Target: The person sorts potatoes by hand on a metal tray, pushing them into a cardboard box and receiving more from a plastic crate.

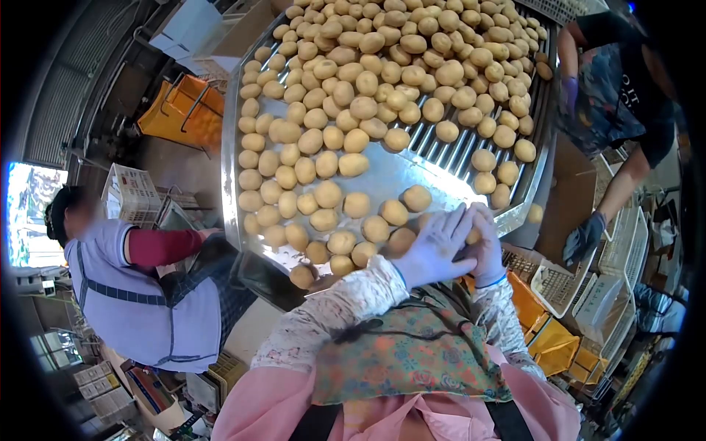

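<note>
My left hand (435,248), in a pale purple glove, has its fingers stretched toward my right hand (487,248), gloved the same way. They meet at the near edge of a metal sorting table (393,173). Between them, a potato (473,235) partly shows, with the fingers of my right hand curled about it. Left of my left hand, another potato (401,241) lies on the metal, close to the glove. Many loose potatoes (342,242) are spread over the near left part. The fingers hide part of the potato between my hands.
A large heap of potatoes (412,44) covers the far side, partly over metal rollers (441,151). One co-worker (147,294) sits at the left; another (614,95), wearing gloves, is at the right. A cardboard box (570,195) and plastic crates (621,246) stand at the right.
</note>
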{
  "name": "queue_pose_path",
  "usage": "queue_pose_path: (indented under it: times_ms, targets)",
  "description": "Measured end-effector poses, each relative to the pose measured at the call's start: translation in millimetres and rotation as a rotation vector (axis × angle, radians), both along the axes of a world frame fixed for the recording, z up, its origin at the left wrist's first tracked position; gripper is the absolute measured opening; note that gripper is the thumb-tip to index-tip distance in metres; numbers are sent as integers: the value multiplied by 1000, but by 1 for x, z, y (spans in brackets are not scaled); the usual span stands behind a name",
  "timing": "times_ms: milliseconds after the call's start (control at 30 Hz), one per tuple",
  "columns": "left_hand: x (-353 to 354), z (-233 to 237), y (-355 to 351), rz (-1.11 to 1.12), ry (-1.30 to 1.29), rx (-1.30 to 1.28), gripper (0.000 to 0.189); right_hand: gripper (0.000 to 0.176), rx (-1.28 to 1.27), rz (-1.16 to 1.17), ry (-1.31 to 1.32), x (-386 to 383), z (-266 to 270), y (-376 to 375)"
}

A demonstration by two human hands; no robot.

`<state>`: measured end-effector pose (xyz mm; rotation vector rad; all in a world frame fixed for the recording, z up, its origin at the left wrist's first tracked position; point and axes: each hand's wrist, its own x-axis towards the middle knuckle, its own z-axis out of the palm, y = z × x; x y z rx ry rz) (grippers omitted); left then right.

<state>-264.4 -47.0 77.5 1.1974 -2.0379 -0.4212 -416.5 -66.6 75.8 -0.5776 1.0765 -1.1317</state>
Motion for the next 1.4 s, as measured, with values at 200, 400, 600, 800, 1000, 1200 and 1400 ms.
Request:
queue_pose_path:
  times_ms: [200,400,600,800,1000,1200,1400]
  targets:
    - [123,-42,57,82,-343,65,62,47,-320,-315,456,-148,7,-28]
    - [202,-58,122,471,-389,363,67,59,-630,35,1513,-143,-12,-60]
    - [99,-88,91,565,-451,269,74,69,-678,801,1289,75,-47,-63]
    - [144,-52,97,352,-285,341,55,68,-697,995,1271,78,-44,-70]
    - [248,-66,47,741,-346,205,48,74,-1009,830,1385,68,-68,-18]
    - [230,-113,-25,794,-505,493,47,70,-1062,780,1414,73,-69,-13]
    - [178,-66,1,709,-187,142,51,68,-565,627,706,55,-38,4]
